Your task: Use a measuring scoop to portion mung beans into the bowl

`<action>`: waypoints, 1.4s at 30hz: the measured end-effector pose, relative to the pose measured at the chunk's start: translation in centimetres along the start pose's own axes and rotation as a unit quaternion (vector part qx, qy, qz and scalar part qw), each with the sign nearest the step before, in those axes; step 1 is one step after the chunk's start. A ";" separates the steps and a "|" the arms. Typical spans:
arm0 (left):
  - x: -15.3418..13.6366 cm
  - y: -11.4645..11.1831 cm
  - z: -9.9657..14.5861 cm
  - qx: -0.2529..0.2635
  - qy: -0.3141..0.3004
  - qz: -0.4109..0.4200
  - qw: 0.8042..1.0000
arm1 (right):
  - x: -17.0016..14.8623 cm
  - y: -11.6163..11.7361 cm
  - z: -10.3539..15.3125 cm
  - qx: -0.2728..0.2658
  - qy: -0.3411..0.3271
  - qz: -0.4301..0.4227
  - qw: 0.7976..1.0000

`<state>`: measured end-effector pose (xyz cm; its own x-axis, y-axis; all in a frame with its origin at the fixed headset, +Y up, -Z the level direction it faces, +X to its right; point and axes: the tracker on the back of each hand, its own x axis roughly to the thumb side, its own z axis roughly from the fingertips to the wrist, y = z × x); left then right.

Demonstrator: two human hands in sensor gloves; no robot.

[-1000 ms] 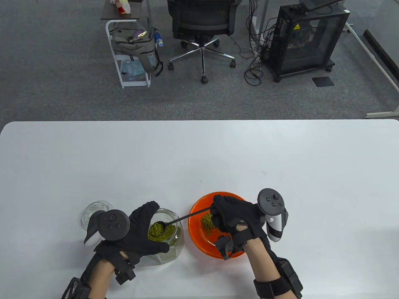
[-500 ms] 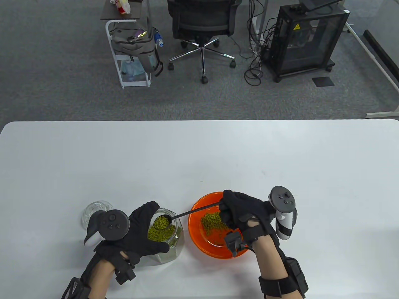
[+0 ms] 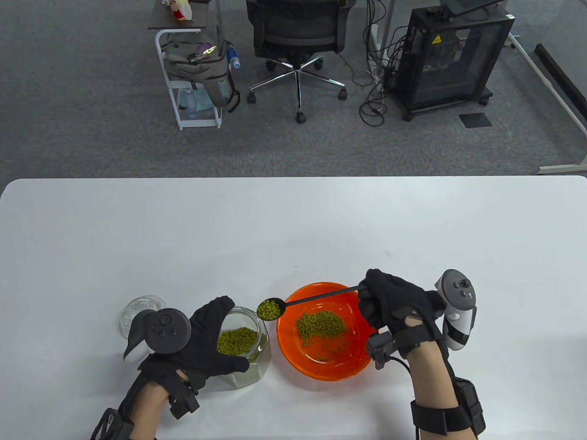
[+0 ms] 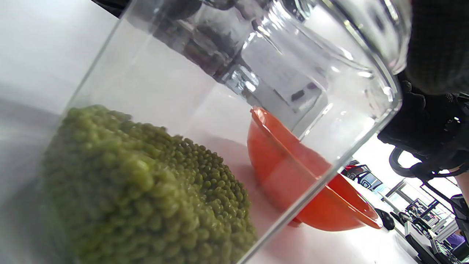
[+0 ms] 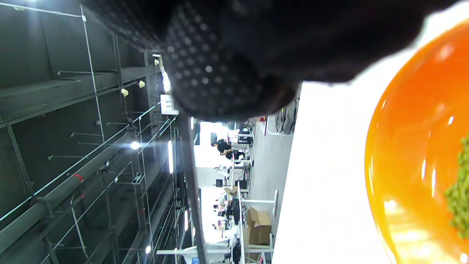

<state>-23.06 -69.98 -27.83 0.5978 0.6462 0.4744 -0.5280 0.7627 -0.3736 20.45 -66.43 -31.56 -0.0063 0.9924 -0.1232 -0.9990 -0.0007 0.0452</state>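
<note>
A glass jar with mung beans stands near the table's front edge, and my left hand grips its side. The left wrist view looks through the jar wall at the beans. My right hand holds the handle of a black measuring scoop. The scoop's bowl is heaped with beans and hangs between the jar's mouth and the left rim of the orange bowl. A pile of beans lies in the bowl. The right wrist view shows the handle and the bowl.
The jar's glass lid lies on the table left of my left hand. The white table stretches away behind the bowl. Beyond its far edge stand an office chair, a cart and a black cabinet.
My right hand has drawn right and lifted the scoop, now full of beans, out of the jar toward the bowl's left rim. The left hand and jar have stayed put.
</note>
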 end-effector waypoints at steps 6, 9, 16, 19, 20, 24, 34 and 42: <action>0.0 0.0 0.0 0.000 0.000 0.000 1.000 | -0.9 -3.3 -0.3 -0.017 0.010 0.020 1.000; 0.0 0.0 0.0 0.000 0.000 0.000 1.000 | -2.1 -4.3 -0.6 -0.018 0.016 0.019 1.000; 0.0 0.0 0.0 0.001 -0.001 0.000 1.000 | -4.0 -5.6 -1.1 -0.026 0.034 0.037 0.998; 0.0 0.0 0.0 0.002 -0.001 0.000 1.000 | -4.5 -5.9 -1.0 -0.028 0.038 0.054 0.997; 0.0 0.0 0.0 0.001 -0.001 0.000 1.000 | -4.6 -5.9 -1.0 -0.028 0.038 0.058 0.997; 0.0 0.0 0.0 0.002 -0.001 0.000 1.000 | -4.8 -5.7 -0.9 -0.033 0.036 0.095 0.994; -0.1 0.0 0.0 0.000 0.001 -0.002 1.000 | -3.7 -2.8 -0.2 -0.031 -0.009 0.223 0.974; -0.1 0.0 0.0 0.000 0.000 -0.002 1.000 | -1.4 -0.6 1.2 -0.023 -0.099 0.301 0.948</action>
<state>-23.10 -70.01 -27.86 0.6007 0.6429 0.4752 -0.5254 0.7655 -0.3715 21.10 -67.69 -30.17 -0.5718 0.8142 0.1003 -0.8180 -0.5751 0.0051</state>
